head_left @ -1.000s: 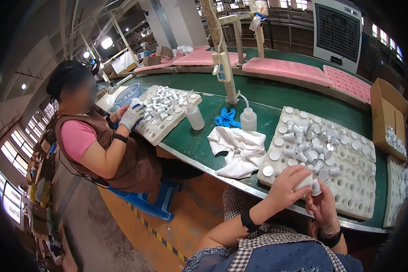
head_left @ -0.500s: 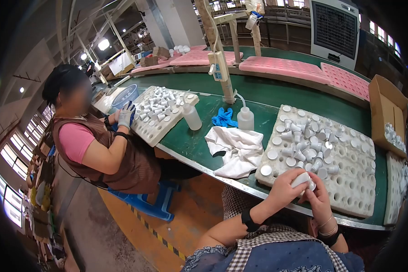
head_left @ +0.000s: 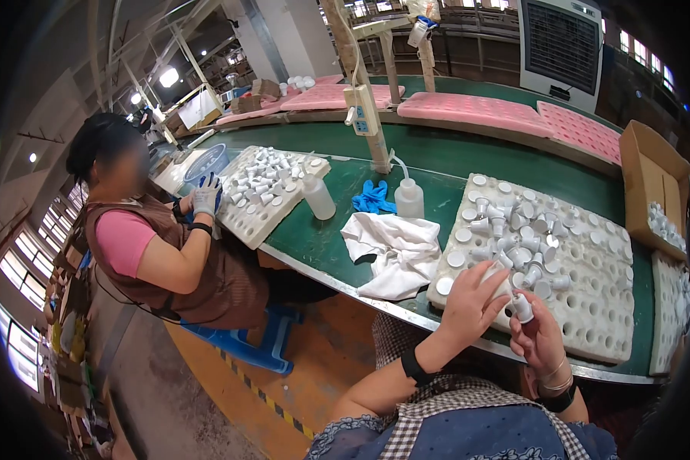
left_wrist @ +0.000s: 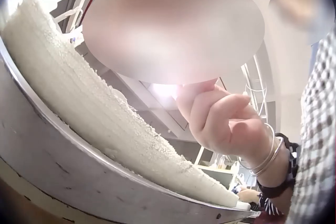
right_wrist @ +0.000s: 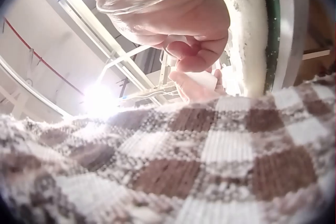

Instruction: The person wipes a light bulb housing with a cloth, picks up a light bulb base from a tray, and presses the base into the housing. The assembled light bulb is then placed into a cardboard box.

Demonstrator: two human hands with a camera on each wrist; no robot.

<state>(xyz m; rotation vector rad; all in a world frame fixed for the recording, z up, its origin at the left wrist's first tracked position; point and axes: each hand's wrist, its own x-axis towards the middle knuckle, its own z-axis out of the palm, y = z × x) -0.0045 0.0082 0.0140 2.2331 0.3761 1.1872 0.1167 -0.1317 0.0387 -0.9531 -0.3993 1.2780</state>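
In the head view my left hand (head_left: 466,307) grips a white block (head_left: 500,280) with flat sides; its material cannot be told. Just right of it, my right hand (head_left: 542,341) pinches a small white cup (head_left: 522,309) between thumb and fingers. The two hands are close together over the near edge of a pale foam board (head_left: 598,303) full of round holes. A heap of similar white cups (head_left: 506,222) lies on that board. In the right wrist view, the white block (right_wrist: 206,80) shows in the left hand, below my curled right fingers.
Left of the board are a white cloth (head_left: 395,253), a squeeze bottle (head_left: 409,201) and blue gloves (head_left: 373,197). A cardboard box (head_left: 652,180) stands at the right. Another person (head_left: 149,238) sits at the left beside a second board (head_left: 257,218) of cups. A wooden post (head_left: 368,115) carries sockets.
My hands came together around the cup and block, then parted slightly; the cup now shows more fully in the right hand. The other person's gloved hand has moved down and left.
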